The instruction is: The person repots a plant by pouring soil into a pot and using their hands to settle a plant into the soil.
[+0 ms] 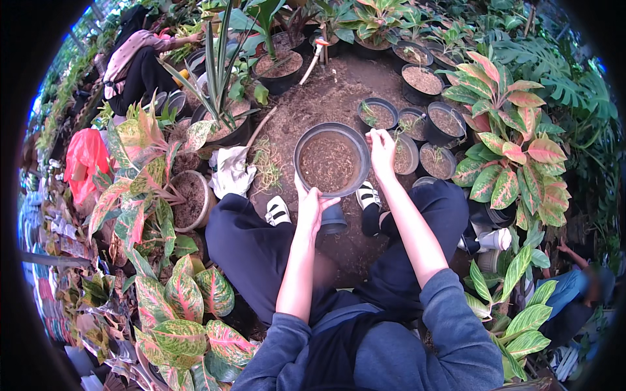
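A round black plastic pot [297,165], filled with brown soil mix [328,163], is held up between my knees. My left hand [310,207] grips it from below at the near rim. Beside the right rim is my right hand [383,152], its fingers bunched together. Whether a small thing is pinched in them cannot be made out. Below the held pot, a dark empty-looking pot [334,220] rests on the ground. Several small black pots of soil stand to the right, among them one with thin green cuttings [369,116].
Trailing green stems [266,168] lie on the ground beside a crumpled white bag [232,168]. A hose [264,122] runs behind them. Red-and-green aglaonema plants [508,141] crowd both sides. One person [139,68] sits at the upper left, another [570,288] at the lower right.
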A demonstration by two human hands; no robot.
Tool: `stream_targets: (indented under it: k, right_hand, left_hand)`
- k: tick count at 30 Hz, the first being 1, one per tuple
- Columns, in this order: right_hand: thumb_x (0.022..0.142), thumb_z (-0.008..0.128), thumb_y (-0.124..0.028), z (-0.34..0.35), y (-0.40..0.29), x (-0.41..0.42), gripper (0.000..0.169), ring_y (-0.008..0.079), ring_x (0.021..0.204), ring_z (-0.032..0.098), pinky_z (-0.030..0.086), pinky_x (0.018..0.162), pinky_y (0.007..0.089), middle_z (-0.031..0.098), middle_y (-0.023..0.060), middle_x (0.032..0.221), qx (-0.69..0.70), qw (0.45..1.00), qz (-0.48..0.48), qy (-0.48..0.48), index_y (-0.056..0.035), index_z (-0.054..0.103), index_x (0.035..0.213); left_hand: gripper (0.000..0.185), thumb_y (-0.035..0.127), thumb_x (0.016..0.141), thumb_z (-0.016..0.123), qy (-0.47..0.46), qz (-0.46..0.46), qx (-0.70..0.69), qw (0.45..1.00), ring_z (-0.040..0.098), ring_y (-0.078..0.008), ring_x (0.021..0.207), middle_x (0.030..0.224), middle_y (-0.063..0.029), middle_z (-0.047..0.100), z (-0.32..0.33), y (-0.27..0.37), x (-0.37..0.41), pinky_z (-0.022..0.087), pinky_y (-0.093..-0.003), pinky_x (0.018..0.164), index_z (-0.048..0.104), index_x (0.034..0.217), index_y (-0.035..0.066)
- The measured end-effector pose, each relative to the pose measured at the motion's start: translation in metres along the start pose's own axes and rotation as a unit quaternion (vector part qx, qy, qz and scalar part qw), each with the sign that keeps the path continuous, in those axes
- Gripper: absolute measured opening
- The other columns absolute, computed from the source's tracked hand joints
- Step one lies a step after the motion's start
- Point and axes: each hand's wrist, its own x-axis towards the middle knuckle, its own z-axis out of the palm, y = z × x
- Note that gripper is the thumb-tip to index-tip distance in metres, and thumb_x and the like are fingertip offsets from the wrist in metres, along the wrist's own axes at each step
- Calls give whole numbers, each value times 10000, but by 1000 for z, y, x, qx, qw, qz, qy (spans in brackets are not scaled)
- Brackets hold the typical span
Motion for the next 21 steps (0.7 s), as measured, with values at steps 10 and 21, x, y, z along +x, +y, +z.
stream_targets:
  k: [10,21]
  right_hand:
    - [818,476,-183,33,-15,-42,193,210,622,543,424,587,365,576,111,685,-319,760,11,-566,-7,537,769]
    - [752,488,-162,27,-8,-15,204,360,714,598,448,651,438,587,226,700,-447,783,-29,-431,31,549,725]
  left_hand:
    - [764,-82,765,297,-21,38,52,998,594,-233,803,1304,-192,297,6,-10,-4,580,-333,599,18,1399,241]
    - [747,-67,765,281,-26,14,49,998,616,-289,862,1318,-201,296,5,-4,-5,586,-331,601,20,1396,239]
